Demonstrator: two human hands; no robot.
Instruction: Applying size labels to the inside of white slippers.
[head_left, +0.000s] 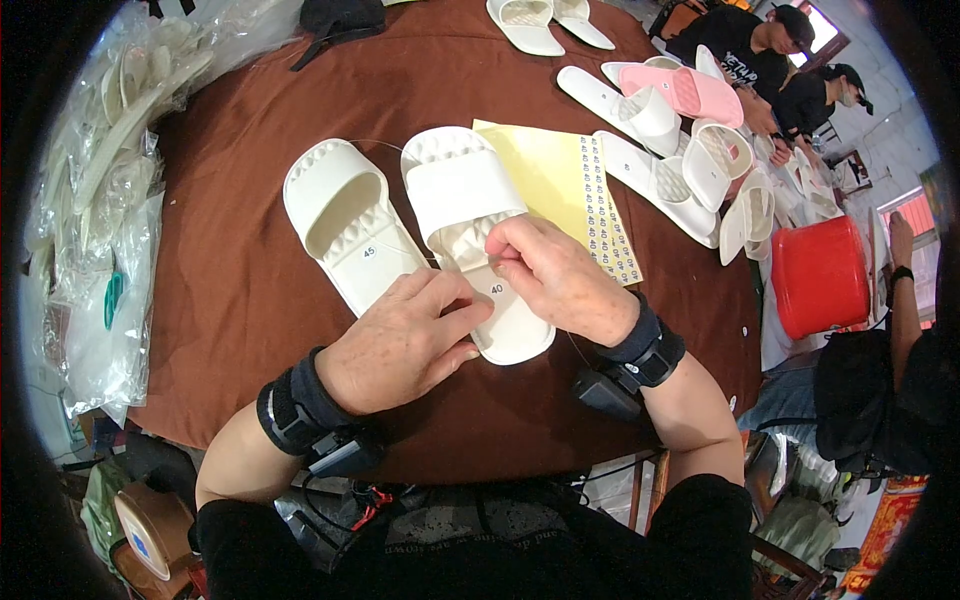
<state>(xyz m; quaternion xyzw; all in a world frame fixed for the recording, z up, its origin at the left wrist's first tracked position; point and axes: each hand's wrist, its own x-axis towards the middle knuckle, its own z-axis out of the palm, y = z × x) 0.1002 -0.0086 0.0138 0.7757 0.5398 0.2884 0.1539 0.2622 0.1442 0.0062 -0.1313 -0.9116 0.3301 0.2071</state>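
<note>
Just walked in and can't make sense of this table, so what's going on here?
A person sits at a brown-covered table with two white slide sandals. Both hands rest on the right-hand sandal: the left hand steadies its heel end, and the right hand pinches something small over the footbed. The other sandal lies alongside, untouched. A yellow sticker sheet lies beside them, and more sandals are piled farther back.

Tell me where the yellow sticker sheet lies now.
In the head view, the yellow sticker sheet lies on the brown tablecloth, right of the white slipper under both hands, partly tucked beneath it.
</note>
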